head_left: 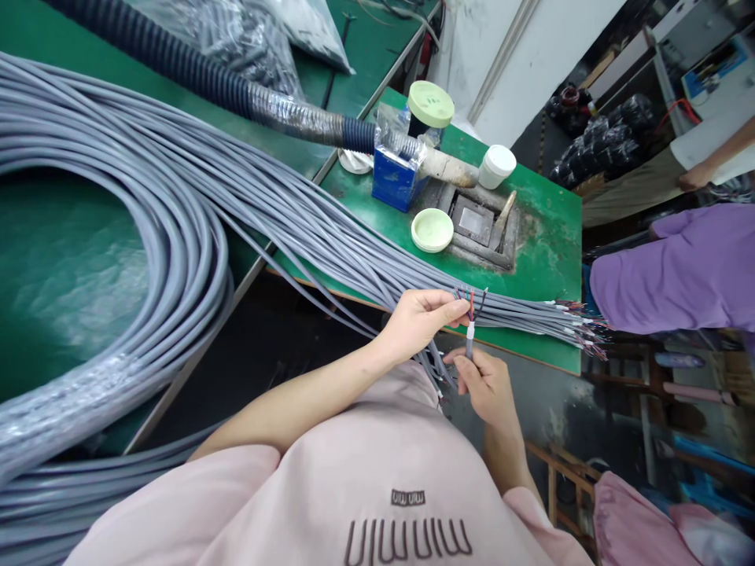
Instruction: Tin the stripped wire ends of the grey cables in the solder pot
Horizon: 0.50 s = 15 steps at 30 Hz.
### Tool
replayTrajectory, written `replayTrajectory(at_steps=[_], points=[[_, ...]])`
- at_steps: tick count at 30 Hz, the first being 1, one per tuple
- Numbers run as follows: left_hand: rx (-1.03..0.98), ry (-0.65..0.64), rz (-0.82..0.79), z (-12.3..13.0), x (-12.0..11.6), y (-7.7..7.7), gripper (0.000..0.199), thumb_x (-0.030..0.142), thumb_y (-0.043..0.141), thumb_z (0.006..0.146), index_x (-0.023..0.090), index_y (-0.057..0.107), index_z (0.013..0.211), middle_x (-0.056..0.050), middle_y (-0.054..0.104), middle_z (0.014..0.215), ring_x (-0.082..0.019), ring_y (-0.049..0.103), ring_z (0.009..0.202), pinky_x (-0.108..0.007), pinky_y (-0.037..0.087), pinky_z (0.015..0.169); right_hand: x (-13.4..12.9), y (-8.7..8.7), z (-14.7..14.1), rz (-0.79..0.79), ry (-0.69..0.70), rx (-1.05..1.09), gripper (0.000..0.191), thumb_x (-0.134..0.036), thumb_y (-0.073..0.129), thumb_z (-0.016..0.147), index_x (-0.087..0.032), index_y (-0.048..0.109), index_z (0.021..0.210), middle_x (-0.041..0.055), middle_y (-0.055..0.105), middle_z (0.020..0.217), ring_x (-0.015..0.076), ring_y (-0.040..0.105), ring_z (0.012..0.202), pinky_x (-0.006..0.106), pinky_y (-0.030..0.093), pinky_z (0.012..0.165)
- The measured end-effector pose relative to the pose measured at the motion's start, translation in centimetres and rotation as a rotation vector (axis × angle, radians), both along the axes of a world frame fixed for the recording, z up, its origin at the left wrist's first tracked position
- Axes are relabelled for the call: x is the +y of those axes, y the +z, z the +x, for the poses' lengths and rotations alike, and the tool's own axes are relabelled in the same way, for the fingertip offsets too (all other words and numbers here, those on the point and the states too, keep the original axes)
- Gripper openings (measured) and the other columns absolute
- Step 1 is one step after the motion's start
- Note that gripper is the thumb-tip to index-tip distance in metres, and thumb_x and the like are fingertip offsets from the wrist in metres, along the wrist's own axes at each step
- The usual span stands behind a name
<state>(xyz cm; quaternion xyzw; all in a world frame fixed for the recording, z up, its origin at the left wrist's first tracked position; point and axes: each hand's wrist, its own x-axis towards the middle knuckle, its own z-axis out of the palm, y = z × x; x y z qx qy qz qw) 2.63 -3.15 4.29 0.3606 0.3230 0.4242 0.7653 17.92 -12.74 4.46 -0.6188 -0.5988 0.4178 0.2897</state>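
Hands (pixel 421 318) (pixel 487 385) hold grey cable (pixel 469 344); shirt lettering (pixel 408 542) is illegible.

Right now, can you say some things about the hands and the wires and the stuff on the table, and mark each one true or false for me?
1. The left hand pinches coloured wires at a cable's end. True.
2. The right hand is empty. False: it holds the grey cable.
3. The ribbed hose reaches the blue box. True.
4. The white tub is tipped on its side. False: it stands upright on the green table.
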Motion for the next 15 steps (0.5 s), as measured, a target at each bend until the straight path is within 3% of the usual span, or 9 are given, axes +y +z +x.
replayTrajectory(at_steps=[15], points=[[0.01, 0.002, 0.011, 0.25, 0.05, -0.01, 0.031, 0.043, 0.074, 0.074, 0.013, 0.069, 0.065, -0.002, 0.07, 0.068, -0.01, 0.061, 0.064, -0.021, 0.05, 0.065, 0.0, -0.37, 0.12, 0.01, -0.002, 0.029, 0.027, -0.035, 0.048, 0.094, -0.017, 0.069, 0.09, -0.0058, 0.05, 0.047, 0.0089, 0.047, 0.044, 0.022, 0.037, 0.05]])
